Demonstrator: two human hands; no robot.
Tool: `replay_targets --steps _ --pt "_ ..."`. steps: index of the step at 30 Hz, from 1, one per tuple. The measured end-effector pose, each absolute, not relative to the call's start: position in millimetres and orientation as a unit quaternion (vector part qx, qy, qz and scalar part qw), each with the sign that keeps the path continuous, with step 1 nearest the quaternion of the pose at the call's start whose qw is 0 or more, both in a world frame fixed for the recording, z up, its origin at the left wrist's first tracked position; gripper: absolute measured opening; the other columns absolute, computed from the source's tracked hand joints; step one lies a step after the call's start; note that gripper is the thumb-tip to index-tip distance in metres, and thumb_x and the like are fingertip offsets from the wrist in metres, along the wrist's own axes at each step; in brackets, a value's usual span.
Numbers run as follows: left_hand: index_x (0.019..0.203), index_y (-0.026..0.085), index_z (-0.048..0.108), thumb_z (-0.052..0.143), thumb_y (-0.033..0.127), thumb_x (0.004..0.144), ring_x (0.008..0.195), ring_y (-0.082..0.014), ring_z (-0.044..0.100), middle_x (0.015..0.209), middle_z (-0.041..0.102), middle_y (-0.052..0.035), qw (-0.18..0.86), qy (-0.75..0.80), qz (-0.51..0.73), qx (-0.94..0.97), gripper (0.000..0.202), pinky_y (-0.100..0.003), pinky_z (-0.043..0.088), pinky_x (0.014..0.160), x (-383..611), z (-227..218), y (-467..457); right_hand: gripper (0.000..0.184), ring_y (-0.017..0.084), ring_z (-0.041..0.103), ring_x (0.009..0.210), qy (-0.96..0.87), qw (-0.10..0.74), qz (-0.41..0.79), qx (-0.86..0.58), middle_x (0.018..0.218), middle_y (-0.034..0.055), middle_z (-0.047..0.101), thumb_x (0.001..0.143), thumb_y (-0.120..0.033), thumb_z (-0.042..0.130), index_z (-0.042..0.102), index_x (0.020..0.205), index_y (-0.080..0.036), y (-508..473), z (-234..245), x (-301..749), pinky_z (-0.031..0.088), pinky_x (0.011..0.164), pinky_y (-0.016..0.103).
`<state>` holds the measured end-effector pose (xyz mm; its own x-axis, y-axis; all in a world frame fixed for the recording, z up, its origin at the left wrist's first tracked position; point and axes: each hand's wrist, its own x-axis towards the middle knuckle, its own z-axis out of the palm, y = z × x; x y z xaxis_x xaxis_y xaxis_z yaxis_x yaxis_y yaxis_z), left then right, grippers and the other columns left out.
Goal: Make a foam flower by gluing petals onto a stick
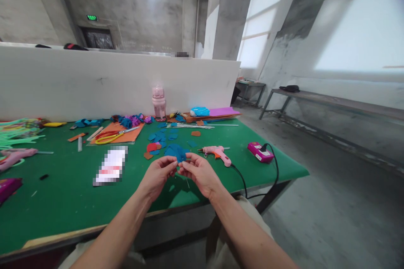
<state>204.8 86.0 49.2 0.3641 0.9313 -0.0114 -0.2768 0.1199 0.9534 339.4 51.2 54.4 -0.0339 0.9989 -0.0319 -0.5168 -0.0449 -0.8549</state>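
Between my two hands is a blue craft flower [175, 151] of petal-like pieces. A thin pale stem [188, 182] hangs below it. My left hand [158, 174] pinches its left side with thumb and forefinger, and my right hand [202, 174] pinches the right side. The fingertips of both hands almost meet, hiding the flower's base. Loose blue petal pieces [158, 136] lie on the table just behind, with a red round piece [152, 147] and brown pieces among them. A pink glue gun [217, 153] rests right of my right hand.
The green table [69, 201] also carries scissors [115, 135] on an orange sheet, a blurred white phone-shaped item [111, 166], a pink bottle [159, 103] and a magenta power box [260, 152]. The glue gun's black cord [242, 176] loops over the front edge. A white partition [78, 82] stands behind.
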Motion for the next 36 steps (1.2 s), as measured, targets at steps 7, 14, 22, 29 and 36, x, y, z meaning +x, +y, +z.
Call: replay_targets --steps 7,14,22,29,36 --pt "0.07 0.013 0.063 0.069 0.027 0.063 0.056 -0.0076 0.049 0.065 0.059 -0.0009 0.654 0.335 0.456 0.502 0.017 -0.02 0.038 0.055 205.6 50.6 86.0 0.043 0.009 0.058 0.057 -0.332 0.601 0.639 -0.348 0.068 -0.0012 0.063 0.056 -0.024 0.072 0.051 0.092 -0.016 50.5 54.4 339.4 0.046 0.066 0.027" --pt "0.07 0.013 0.064 0.069 0.028 0.062 0.056 -0.0077 0.048 0.063 0.058 0.0001 0.644 0.345 0.459 0.505 0.018 -0.02 0.037 0.055 205.1 51.8 85.0 0.044 0.009 0.058 0.057 -0.33 0.593 0.644 -0.352 0.068 -0.0007 0.062 0.056 -0.023 0.073 0.051 0.092 -0.015 50.8 54.1 339.2 0.046 0.065 0.026" --pt "0.068 0.014 0.063 0.069 0.027 0.061 0.054 -0.0067 0.046 0.061 0.058 0.0011 0.643 0.343 0.462 0.506 0.017 -0.019 0.036 0.054 205.2 52.6 85.3 0.04 0.008 0.057 0.056 -0.35 0.588 0.637 -0.355 0.068 -0.0014 0.062 0.058 -0.023 0.071 0.051 0.092 -0.015 51.1 53.4 339.4 0.046 0.064 0.026" --pt "0.068 0.013 0.062 0.071 0.026 0.058 0.05 -0.0054 0.046 0.059 0.056 0.0029 0.661 0.346 0.457 0.484 0.019 -0.02 0.036 0.052 206.4 56.0 83.1 0.038 0.008 0.056 0.055 -0.379 0.583 0.604 -0.388 0.065 -0.0037 0.06 0.059 -0.024 0.07 0.055 0.093 -0.015 52.6 51.5 339.7 0.045 0.063 0.023" --pt "0.069 0.013 0.062 0.072 0.025 0.057 0.051 -0.0053 0.046 0.062 0.056 0.0031 0.655 0.348 0.491 0.458 0.019 -0.019 0.035 0.051 208.5 57.0 83.2 0.026 0.007 0.055 0.056 -0.359 0.598 0.6 -0.392 0.068 -0.0006 0.061 0.056 -0.026 0.071 0.061 0.076 -0.012 53.1 53.0 334.1 0.044 0.062 0.022"
